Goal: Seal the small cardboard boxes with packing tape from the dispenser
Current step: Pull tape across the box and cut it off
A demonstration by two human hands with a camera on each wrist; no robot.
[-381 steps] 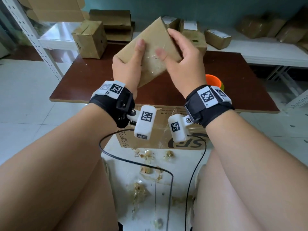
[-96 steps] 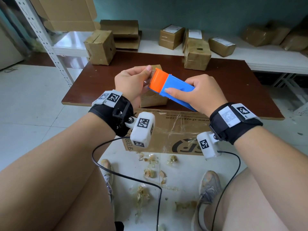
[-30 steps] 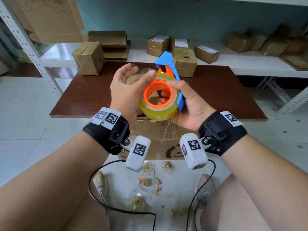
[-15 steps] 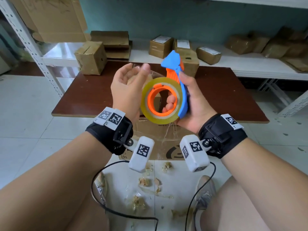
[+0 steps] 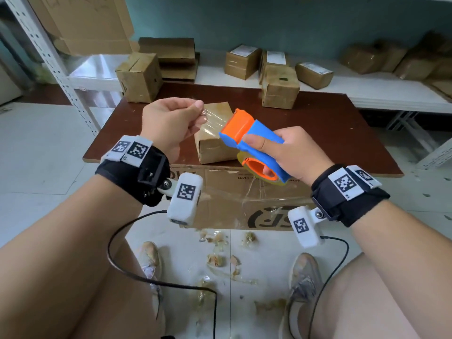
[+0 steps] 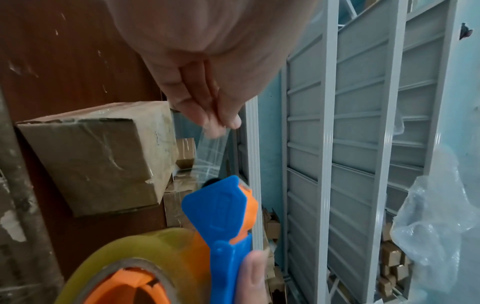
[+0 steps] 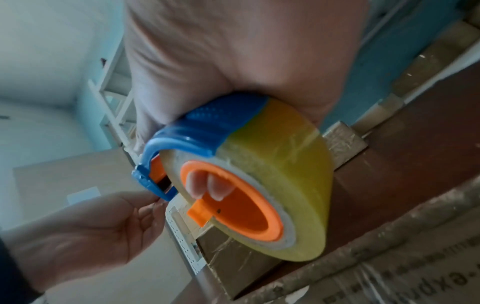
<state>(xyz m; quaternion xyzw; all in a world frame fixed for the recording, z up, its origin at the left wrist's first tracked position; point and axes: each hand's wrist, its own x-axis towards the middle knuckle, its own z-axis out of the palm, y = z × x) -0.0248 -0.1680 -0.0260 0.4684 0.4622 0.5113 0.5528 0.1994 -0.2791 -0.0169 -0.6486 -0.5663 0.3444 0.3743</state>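
A brown table [image 5: 318, 123] is holding a small cardboard box [image 5: 215, 140] near its front edge, lying just below and between the two hands. The right hand [image 5: 291, 152] is gripping a blue and orange tape dispenser [image 5: 254, 140] (fingers curled through the roll's core), while the left hand [image 5: 171, 123] is pinching the clear tape end [image 6: 210, 148] pulled from it

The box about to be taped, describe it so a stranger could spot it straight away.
On the dark brown table, go to the near edge. The small cardboard box lies there just beyond both hands, alone; the other boxes stand along the far edge.
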